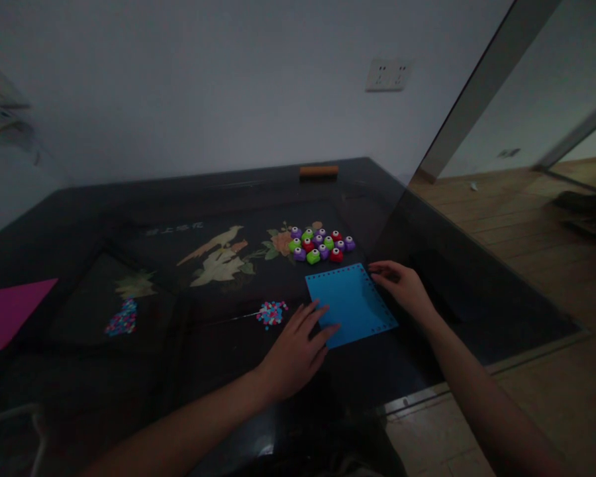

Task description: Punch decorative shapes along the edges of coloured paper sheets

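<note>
A blue square sheet (351,299) with small punched holes along its edges lies flat on the dark table (129,218). My left hand (297,351) rests flat, fingers spread, with its fingertips on the sheet's near left corner. My right hand (402,285) touches the sheet's right edge with curled fingers. Neither hand grips anything. Just beyond the sheet sits a cluster of several small purple, green and red craft punches (321,244).
A small heap of coloured paper bits (271,313) lies left of the sheet, another heap (122,318) farther left. A pink sheet (10,311) lies at the table's left edge. A brown block (318,171) sits by the far wall. Wooden floor (526,232) lies to the right.
</note>
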